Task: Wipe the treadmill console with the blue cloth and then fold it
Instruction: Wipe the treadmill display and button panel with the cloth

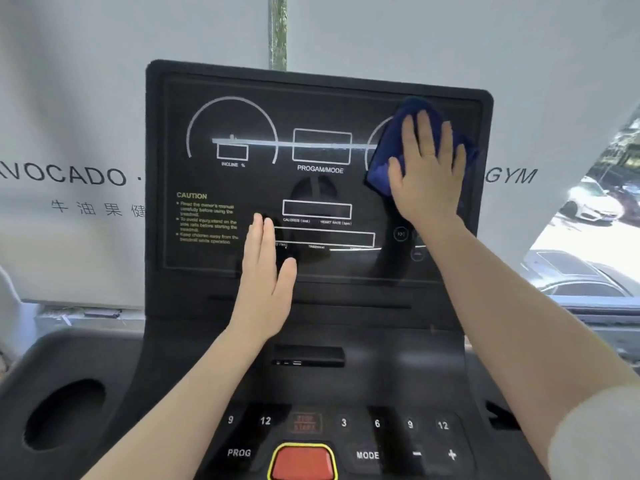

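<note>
The black treadmill console [242, 188] stands upright in front of me, with white dial outlines and a yellow caution text. My right hand [427, 171] presses the blue cloth [384, 161] flat against the upper right of the display, fingers straight and spread. The cloth is bunched under the palm and sticks out above and to the left of the hand. My left hand [265, 271] rests flat on the lower middle of the display, fingers straight and pointing up, holding nothing.
Below the display is a button panel with number keys, PROG and MODE keys and a red stop button [302, 462]. A cup holder [64, 414] sits at the lower left. A white wall with lettering stands behind; a window with parked cars is at the right.
</note>
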The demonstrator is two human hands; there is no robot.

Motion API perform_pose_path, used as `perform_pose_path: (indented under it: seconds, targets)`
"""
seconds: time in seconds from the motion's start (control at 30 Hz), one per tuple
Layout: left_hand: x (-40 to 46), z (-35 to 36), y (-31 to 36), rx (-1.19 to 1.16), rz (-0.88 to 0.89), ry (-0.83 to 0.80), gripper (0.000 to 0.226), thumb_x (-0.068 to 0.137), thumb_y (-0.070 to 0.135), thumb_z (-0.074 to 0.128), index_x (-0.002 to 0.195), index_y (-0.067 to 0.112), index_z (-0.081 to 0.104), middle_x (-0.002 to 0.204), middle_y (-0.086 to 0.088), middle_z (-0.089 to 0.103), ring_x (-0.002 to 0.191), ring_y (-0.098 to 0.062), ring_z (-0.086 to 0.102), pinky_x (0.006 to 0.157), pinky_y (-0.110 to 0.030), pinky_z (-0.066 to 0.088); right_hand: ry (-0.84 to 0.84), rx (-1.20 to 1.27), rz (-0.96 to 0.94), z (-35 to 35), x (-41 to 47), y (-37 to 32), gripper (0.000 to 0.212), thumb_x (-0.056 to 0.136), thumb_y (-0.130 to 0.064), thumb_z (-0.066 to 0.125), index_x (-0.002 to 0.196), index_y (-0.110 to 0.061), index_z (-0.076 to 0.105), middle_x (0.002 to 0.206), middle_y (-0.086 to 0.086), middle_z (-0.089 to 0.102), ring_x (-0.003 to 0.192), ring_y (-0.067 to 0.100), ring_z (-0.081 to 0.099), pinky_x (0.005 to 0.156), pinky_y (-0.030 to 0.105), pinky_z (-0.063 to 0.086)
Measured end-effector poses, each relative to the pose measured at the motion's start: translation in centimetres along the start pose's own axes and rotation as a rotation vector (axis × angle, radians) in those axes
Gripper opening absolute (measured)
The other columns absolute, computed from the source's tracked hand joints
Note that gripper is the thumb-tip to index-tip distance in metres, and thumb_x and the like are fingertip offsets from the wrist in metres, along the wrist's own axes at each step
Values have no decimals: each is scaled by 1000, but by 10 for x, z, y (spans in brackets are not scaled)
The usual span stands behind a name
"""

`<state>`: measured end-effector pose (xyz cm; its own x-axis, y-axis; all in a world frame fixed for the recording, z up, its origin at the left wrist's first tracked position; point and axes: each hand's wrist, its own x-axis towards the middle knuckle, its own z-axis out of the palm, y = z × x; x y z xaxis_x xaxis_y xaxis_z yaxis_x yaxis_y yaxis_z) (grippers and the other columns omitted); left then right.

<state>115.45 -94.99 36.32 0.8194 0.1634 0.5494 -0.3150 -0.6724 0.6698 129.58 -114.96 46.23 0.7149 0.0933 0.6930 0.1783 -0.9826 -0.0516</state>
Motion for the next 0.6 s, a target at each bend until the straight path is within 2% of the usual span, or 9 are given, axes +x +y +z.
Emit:
perform_pose_path:
  seconds: [0.13, 0.3, 0.43, 0.53, 0.6]
  targets:
    - [-11, 13, 3, -27, -14, -3, 64, 90, 31, 25, 148, 13, 2, 151, 12, -9, 140, -1, -10, 108, -7, -8, -68, -24, 110, 8, -53, 30, 61, 97, -30, 38, 151, -18, 13, 158, 5, 9, 143, 34, 9, 112, 52, 15]
    - [-28, 13, -13, 27, -63, 28, 64, 90, 29, 24, 148, 8, 4, 150, 11, -11, 140, -3, -11, 108, -8, -9, -128, 20, 162, 21, -99, 2, 60, 96, -35, 32, 150, -15, 16, 158, 7, 10, 141, 40, 14, 106, 56, 23]
    - [-39, 6, -27, 75, -124, 38, 65, 89, 31, 22, 148, 9, 4, 150, 11, -9, 138, -1, -11, 108, -8, -9, -122, 50, 38, 28, -124, -54, 67, 88, -44, 26, 147, -11, 26, 155, 10, 22, 138, 41, 22, 102, 56, 28]
    - [-44, -1, -34, 76, -122, 30, 65, 90, 30, 23, 148, 9, 3, 150, 10, -9, 139, -1, -11, 107, -6, -9, -124, 53, -120, 37, -140, -103, 69, 88, -47, 33, 148, -14, 26, 155, 8, 25, 140, 37, 21, 105, 54, 26]
    - [-47, -4, -34, 73, -122, 46, 62, 93, 28, 25, 147, 10, 1, 149, 11, -10, 138, 0, -11, 106, -5, -10, -137, 61, -263, 43, -149, -130, 68, 88, -46, 46, 146, -17, 30, 154, 5, 27, 140, 34, 23, 107, 51, 27]
